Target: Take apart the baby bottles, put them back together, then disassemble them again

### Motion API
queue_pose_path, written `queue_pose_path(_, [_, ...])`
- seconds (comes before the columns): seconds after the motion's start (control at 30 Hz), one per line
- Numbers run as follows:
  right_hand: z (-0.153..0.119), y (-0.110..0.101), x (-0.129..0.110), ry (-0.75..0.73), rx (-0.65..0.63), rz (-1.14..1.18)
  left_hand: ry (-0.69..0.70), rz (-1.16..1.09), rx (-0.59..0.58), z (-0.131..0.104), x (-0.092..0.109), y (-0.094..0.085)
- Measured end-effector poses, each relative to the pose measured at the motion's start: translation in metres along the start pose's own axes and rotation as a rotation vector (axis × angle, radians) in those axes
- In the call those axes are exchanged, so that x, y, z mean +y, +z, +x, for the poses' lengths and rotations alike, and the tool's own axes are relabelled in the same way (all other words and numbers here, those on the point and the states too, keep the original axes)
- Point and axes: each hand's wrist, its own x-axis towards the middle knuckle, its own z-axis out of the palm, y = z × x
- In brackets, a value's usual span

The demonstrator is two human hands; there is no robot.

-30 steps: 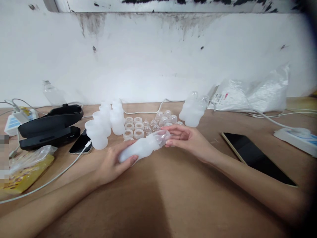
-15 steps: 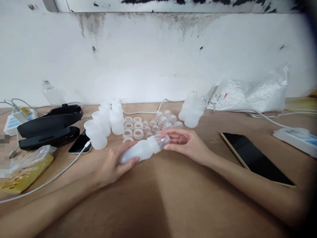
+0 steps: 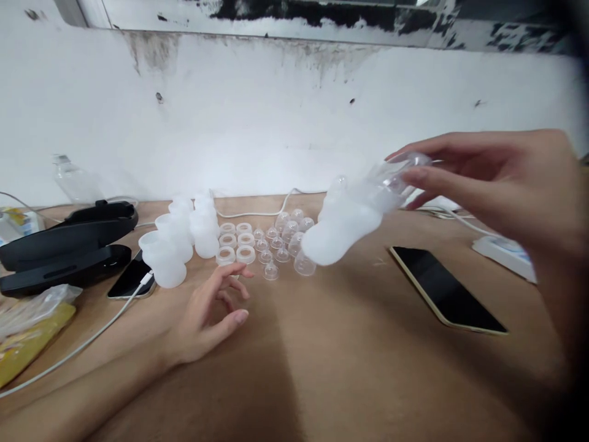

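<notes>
Bottles (image 3: 169,270), white and uncapped, stand left of the clear domed caps (image 3: 304,264). Left of the caps and nearer, the left hand (image 3: 214,319) is loosely curled, thumb apart, holding nothing. Right of them, a tilted baby bottle (image 3: 338,236), base down-left, has its clear top pinched by the raised right hand (image 3: 501,178).

My left hand (image 3: 214,316) has let go of the bottle (image 3: 338,236); its fingers now curl loosely around nothing, at six o'clock from the rings (image 3: 245,255). My right hand (image 3: 510,178) has lifted the bottle toward two o'clock, across the standing bottles (image 3: 329,199) on my feed, uncovering the front domes (image 3: 270,272).
</notes>
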Motion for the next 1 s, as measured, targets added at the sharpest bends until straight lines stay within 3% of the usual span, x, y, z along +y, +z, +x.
queue_pose_path(0.13, [0.018, -0.003, 0.035, 0.106, -0.170, -0.533, 0.011, 0.059, -0.026, 0.000, 0.003, 0.001])
queue_pose_path(0.23, [0.025, 0.009, 0.062, 0.138, -0.300, -0.707, 0.001, 0.097, -0.032, 0.001, 0.005, 0.000])
queue_pose_path(0.37, [0.029, 0.023, 0.079, 0.164, -0.347, -0.744, -0.005, 0.125, -0.039, 0.001, 0.004, -0.001])
queue_pose_path(1.0, [0.027, 0.037, 0.077, 0.184, -0.267, -0.742, -0.017, 0.140, -0.051, 0.002, 0.006, 0.000])
